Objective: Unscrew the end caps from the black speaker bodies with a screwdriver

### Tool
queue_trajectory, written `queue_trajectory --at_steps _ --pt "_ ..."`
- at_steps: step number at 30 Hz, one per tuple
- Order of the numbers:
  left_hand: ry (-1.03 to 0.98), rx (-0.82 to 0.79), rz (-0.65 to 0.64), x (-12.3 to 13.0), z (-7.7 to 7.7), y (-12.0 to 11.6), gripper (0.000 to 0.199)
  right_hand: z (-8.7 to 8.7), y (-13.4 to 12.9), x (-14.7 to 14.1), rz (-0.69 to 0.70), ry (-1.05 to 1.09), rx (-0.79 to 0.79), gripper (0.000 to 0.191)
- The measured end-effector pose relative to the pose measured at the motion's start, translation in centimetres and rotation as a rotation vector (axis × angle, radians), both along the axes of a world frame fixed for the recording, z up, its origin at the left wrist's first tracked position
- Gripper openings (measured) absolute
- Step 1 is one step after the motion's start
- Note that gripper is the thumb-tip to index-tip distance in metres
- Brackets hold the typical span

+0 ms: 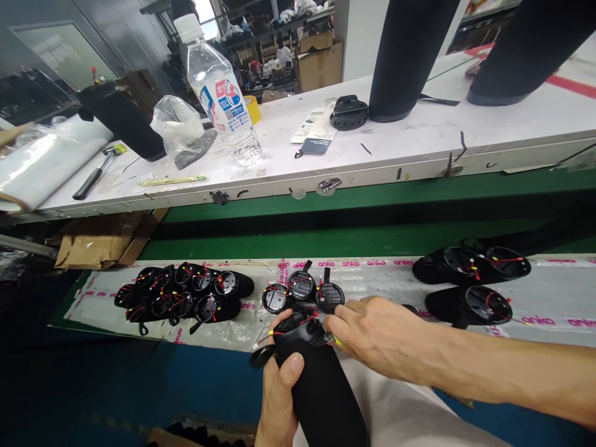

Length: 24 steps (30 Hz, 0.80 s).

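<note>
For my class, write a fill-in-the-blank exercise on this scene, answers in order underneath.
The left hand holds a ____ tube, its wired end touched by the right hand.
Just beyond that end lie ____ round black pieces, clustered together.
The cap of the plastic bottle is ____.
In the picture, the hammer lies ____ of the bottle.

Answers: black; three; white; left

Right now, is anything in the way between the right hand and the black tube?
No, nothing visible: the right hand is at the wired end of the black tube, which the left hand holds.
</note>
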<state>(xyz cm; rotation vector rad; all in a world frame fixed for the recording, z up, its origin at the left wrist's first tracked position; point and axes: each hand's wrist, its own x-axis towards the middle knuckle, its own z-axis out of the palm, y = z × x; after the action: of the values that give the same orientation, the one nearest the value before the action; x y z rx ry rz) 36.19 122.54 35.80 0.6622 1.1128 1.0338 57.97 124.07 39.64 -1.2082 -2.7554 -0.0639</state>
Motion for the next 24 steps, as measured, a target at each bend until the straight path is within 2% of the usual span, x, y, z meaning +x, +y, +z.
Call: queue_trajectory --at_steps 5,10,17,22,24 --pt "0.018 0.015 0.001 -0.1 -0.1 0.0 0.088 -0.2 0.0 -0.2 -0.011 0.004 -0.015 0.013" --pt "-0.037 -0.022 -0.016 -0.1 0.0 -0.2 0.092 -0.7 0.2 0.0 0.005 0.05 -0.053 0.004" --pt "-0.04 -0.032 -0.007 0.0 0.0 -0.1 0.091 -1.2 0.3 0.5 0.032 0.044 -0.089 0.007" --pt "0.018 -0.012 -0.004 0.1 0.0 -0.1 0.082 -0.7 0.4 0.2 0.018 -0.008 -0.106 0.003" --pt "0.068 0.024 -0.003 0.0 -0.1 -0.1 0.082 -0.3 0.2 0.1 0.012 -0.03 -0.094 0.006"
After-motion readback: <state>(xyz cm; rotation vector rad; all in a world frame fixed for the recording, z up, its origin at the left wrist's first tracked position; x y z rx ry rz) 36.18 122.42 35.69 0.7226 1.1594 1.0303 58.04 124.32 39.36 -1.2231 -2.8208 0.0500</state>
